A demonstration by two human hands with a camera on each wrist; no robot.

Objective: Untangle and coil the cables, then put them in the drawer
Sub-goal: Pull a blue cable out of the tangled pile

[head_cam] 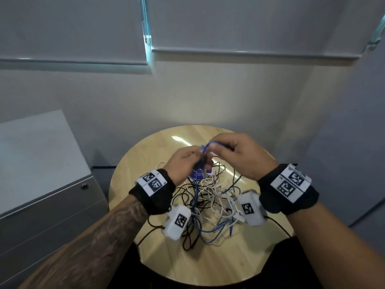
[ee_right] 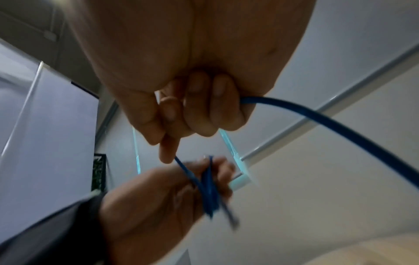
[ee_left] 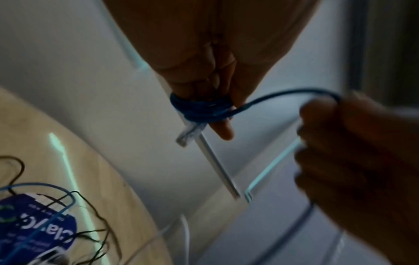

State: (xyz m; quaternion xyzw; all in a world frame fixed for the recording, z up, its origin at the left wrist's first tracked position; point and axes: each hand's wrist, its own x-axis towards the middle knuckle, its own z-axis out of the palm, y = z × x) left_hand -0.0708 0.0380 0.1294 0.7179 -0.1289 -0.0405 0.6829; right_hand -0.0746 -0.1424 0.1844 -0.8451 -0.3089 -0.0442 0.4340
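Note:
A blue cable runs between both hands above a tangle of black, white and blue cables on the round wooden table. My left hand holds a small coil of blue cable wound round its fingers, with a pale connector sticking out. My right hand grips the free run of the same blue cable in curled fingers, just right of the left hand. In the right wrist view the blue coil sits on the left hand.
A grey drawer cabinet with a round lock stands left of the table. A blue printed card lies under the cables. Window blinds hang on the wall behind.

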